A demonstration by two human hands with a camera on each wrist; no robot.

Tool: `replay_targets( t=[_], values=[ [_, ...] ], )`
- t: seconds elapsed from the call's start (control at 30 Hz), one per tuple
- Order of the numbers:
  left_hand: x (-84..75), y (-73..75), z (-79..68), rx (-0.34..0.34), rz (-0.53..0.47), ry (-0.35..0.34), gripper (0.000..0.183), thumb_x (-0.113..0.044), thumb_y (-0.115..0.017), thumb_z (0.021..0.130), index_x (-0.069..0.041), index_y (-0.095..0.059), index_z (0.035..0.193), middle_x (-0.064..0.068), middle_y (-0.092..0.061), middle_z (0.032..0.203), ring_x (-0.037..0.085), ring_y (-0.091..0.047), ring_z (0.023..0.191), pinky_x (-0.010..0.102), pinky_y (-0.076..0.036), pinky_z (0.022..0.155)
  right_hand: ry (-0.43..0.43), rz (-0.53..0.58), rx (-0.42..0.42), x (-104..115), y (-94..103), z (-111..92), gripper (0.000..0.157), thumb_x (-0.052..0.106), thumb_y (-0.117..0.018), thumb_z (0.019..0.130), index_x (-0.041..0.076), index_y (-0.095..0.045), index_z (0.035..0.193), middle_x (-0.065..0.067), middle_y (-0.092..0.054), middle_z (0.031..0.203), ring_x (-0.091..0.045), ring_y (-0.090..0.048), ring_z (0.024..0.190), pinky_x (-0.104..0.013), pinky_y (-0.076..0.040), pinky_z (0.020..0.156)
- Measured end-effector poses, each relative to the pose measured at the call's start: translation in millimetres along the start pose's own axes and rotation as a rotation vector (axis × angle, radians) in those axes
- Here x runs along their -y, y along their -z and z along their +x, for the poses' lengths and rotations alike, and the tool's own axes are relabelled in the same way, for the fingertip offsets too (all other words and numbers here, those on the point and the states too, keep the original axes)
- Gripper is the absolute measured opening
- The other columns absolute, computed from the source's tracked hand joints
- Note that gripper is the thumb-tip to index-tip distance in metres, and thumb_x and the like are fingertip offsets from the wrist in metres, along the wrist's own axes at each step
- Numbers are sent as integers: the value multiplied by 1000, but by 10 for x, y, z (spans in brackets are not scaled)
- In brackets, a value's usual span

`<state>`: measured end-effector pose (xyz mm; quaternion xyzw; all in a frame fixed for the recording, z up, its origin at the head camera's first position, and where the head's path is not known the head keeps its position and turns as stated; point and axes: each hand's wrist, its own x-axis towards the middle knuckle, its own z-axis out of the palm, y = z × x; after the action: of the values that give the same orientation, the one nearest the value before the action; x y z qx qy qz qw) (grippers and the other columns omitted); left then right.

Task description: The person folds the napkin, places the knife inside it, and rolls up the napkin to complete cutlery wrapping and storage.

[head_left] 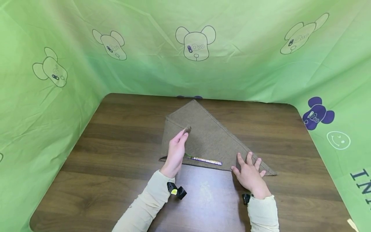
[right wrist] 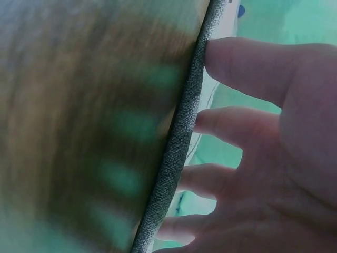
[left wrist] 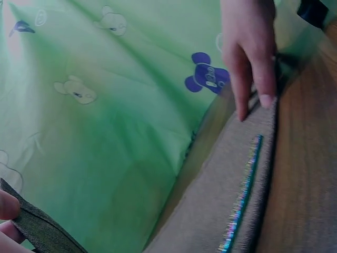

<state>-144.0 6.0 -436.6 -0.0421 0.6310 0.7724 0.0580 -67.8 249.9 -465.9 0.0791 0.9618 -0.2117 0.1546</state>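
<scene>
Left fingers (head_left: 183, 138) pinch one cloth (head_left: 208, 138) bearing one apparently rigid stick (head_left: 207, 160).

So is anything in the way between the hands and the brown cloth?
Nothing visible. The left hand pinches a raised bit of the brown cloth, and the right hand rests on its right end. A sparkly stick lies on it between them, but blocks neither.

- head: high, facing forward and down over the tabletop (head_left: 87, 187);
- left wrist: nearer, looking across the cloth (left wrist: 202, 208) toward the right hand (left wrist: 253, 47); both share the glittery strip (left wrist: 243, 195);
- right wrist: closest, facing the right palm
</scene>
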Motion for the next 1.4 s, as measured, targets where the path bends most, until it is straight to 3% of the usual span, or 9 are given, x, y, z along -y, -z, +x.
replay_targets(
  t=[0.37,0.57,0.97,1.2,1.4],
  values=[
    [185,-62,32,21,106,3,42,-18,-49,99,-7,-50,140,7,-46,148,24,-34,143,41,-24,118,4,0,-7,4,1,-5,66,32,-51,97,-1,-27,149,-41,-1,151,-72,4,130,-88,-9,89],
    [260,-96,33,59,139,-41,39,-11,-47,99,-6,-54,137,12,-44,149,24,-35,143,41,-24,118,0,-6,-2,13,4,-13,66,32,-51,97,0,-27,149,-40,-1,151,-72,4,130,-87,-9,89],
    [377,-165,-9,136,262,-55,39,-3,-46,95,-3,-59,131,18,-42,149,33,-28,145,46,-17,120,2,-15,2,17,-1,-16,66,32,-51,97,0,-26,149,-40,-1,151,-72,4,130,-87,-10,89],
    [406,-192,-49,201,421,-71,38,-3,-44,95,2,-58,130,25,-38,150,40,-23,145,48,-16,119,11,-8,-8,0,-13,-14,66,32,-51,97,-1,-27,149,-41,-1,151,-72,4,130,-88,-9,88],
    [422,-194,-75,263,573,-24,39,-8,-43,97,-2,-56,133,23,-29,154,39,-15,147,55,-8,119,13,0,-2,-1,-10,-9,67,32,-52,97,-1,-26,149,-41,-1,151,-73,5,129,-88,-7,88]
  ],
)
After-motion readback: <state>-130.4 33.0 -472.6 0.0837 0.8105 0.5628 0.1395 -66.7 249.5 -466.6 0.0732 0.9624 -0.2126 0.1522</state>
